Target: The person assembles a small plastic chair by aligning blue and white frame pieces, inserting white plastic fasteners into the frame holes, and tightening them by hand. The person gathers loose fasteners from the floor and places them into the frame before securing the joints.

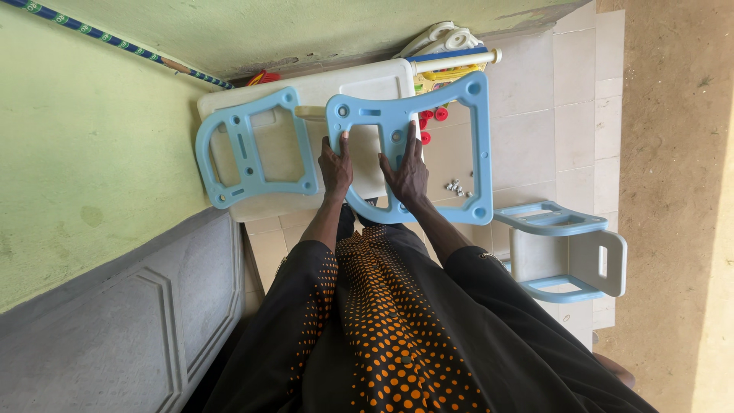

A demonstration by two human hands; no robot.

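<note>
Left hand [336, 170]: gripping the near bar of the blue frame [428, 153], fingers curled around it.
Right hand [407, 174]: clasping the frame's middle bar.
Blue frame: lying across the white panel [336, 92].
Second blue frame [252, 149]: resting on the panel, left of the held one.
Screws [456, 186]: lying loose on the tiles beside the frame.
Small chair [566, 248]: standing right of the frame.

Light blue frame [451, 115], cream panel [359, 84], black orange-dotted garment [397, 329], green wall [84, 138]
</note>
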